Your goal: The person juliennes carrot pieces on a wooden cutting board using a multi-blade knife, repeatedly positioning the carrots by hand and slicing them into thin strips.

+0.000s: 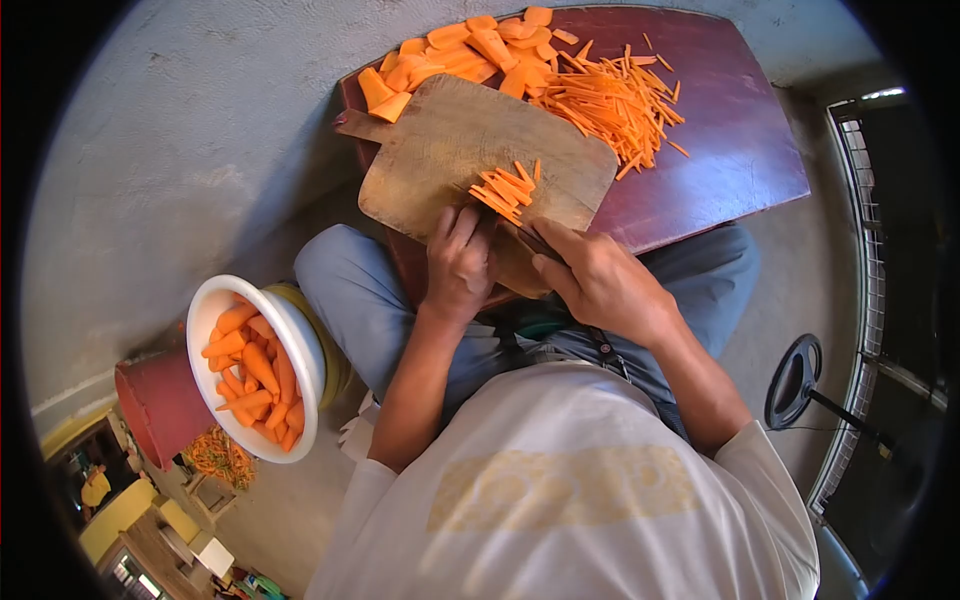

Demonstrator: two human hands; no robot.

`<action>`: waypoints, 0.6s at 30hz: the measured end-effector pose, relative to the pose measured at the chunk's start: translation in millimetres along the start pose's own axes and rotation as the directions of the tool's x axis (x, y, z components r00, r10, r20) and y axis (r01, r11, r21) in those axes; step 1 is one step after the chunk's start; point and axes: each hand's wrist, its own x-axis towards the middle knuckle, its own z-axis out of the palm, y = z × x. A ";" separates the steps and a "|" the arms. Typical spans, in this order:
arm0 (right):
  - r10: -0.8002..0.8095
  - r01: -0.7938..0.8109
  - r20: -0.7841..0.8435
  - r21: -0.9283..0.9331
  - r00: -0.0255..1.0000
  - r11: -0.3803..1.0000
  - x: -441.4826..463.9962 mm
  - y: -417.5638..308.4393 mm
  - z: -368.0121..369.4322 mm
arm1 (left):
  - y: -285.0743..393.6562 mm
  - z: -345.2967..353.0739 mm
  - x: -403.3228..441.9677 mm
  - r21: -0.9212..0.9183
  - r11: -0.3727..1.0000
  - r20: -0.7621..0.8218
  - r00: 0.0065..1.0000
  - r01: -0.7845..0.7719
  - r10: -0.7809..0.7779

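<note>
My right hand is closed around the dark handle of a knife, its blade angled to the upper left over the wooden cutting board. Close to the blade, my left hand rests at the board's near edge with its fingers curled under. Whatever lies beneath those fingers is hidden. Just beyond the blade sits a small heap of carrot sticks on the board.
Carrot slices and a pile of thin carrot strips lie behind the board on the dark red table. A white bowl of whole carrots stands at left, near a red bucket. A pedestal fan-like round base is at right.
</note>
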 end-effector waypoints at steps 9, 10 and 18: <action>-0.022 0.024 -0.042 0.055 0.999 0.998 4.8 0.3 3.1 | -0.2 0.8 -0.8 -0.014 1.000 -0.075 0.997 -0.012 0.011; -0.010 0.013 -0.051 0.062 0.999 0.998 2.4 0.1 2.7 | 0.8 1.3 -1.2 -0.012 1.000 -0.074 0.997 -0.011 0.010; -0.123 0.134 -0.162 0.062 0.979 0.989 5.6 6.1 15.2 | 5.6 -1.6 2.2 -0.035 0.999 -0.094 0.996 0.003 -0.006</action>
